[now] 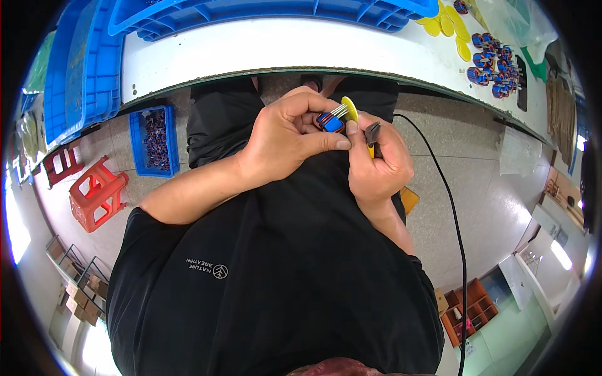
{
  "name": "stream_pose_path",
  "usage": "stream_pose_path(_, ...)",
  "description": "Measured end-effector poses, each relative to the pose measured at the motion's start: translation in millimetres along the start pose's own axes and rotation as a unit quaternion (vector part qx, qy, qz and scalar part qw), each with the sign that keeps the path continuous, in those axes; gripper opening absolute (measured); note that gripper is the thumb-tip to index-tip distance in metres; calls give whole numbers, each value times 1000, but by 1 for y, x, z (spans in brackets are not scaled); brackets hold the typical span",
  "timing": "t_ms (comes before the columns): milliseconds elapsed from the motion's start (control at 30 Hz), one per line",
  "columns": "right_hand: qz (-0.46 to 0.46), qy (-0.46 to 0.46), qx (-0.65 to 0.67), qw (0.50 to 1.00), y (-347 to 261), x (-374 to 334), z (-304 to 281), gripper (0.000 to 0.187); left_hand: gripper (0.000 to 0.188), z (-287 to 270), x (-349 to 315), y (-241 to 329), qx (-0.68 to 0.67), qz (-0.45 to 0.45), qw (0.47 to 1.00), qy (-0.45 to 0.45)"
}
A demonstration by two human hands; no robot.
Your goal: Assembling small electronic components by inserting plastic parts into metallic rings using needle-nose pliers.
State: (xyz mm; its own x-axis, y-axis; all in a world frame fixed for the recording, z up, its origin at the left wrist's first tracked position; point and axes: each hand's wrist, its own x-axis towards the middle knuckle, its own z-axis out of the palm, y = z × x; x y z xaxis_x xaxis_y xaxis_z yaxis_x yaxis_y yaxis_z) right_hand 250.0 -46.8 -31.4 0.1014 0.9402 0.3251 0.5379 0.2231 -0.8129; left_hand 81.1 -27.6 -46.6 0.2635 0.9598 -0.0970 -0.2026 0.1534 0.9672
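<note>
In front of my chest, my left hand (283, 128) pinches a blue coil (330, 121) wound with copper-coloured wire between thumb and fingers. Several straight silvery leads stick out of the coil, up and to the right, reaching a thin yellow disc (349, 109). My right hand (382, 156) is closed, with its thumb and finger at the lower edge of that disc. The same hand also grips pliers (372, 133), whose dark jaws point up and whose yellow handle shows below them. Whether the lead tips pass through the disc, I cannot tell.
A white table (263, 56) carries a large blue crate (276, 19), loose yellow discs (446, 25) and a group of coils (494, 66). A blue bin (154, 141) of coils and a red stool (97, 194) stand at left. A black cable (453, 219) hangs at right.
</note>
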Motion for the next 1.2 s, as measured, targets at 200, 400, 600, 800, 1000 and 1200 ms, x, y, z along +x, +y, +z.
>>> stream_pose_path(200,-2,-18,-5,1000,1,1,-1,20,35,0,2,-6,-82,-4,997,-5)
stream_pose_path(400,-6,-34,4,999,5,1,-4,18,35,-4,1,-9,-91,-25,995,-14)
stream_pose_path(600,34,-55,26,998,6,1,-10,17,41,-11,-1,-10,-88,-58,993,-59)
stream_pose_path(800,16,-55,18,998,4,-1,-11,17,41,-9,-3,-3,-85,-97,990,-58)
stream_pose_path(1000,-22,-39,-14,999,3,-7,-6,18,41,-3,-4,2,-139,-136,980,-36)
stream_pose_path(1200,-62,0,7,998,11,-13,0,20,41,-4,-1,13,-188,-194,962,-44)
